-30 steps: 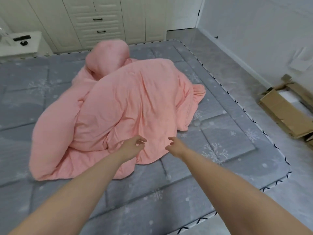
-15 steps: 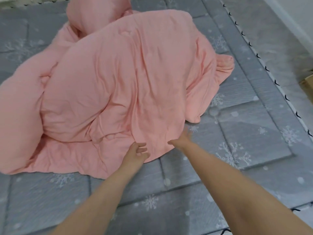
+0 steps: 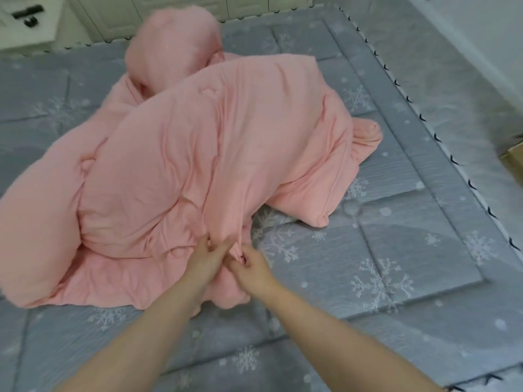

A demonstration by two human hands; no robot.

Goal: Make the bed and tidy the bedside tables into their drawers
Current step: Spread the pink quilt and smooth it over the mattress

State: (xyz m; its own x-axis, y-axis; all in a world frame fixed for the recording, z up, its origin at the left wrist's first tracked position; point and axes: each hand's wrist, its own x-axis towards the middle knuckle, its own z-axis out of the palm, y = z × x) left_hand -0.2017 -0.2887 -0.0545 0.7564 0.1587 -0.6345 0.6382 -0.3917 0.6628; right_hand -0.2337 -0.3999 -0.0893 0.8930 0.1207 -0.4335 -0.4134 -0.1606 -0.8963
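Note:
A crumpled pink duvet (image 3: 181, 154) lies heaped in the middle of the grey snowflake-patterned mattress (image 3: 368, 264). A pink pillow (image 3: 172, 43) sits at its far end. Both my hands meet at the duvet's near edge. My left hand (image 3: 208, 257) pinches a fold of the pink fabric between thumb and fingers. Right beside it, my right hand (image 3: 250, 265) grips the same bunched edge with curled fingers. That edge is lifted slightly off the mattress.
A white bedside table (image 3: 28, 26) stands at the far left with a black remote (image 3: 27, 11) and a small dark object on top. White drawers line the back wall. Grey floor runs along the bed's right side, with a cardboard box (image 3: 513, 162) at the right edge.
Both hands reached forward from above the mattress to the duvet's near edge and took hold of it. The fabric there is now bunched and raised. The view tilted back up.

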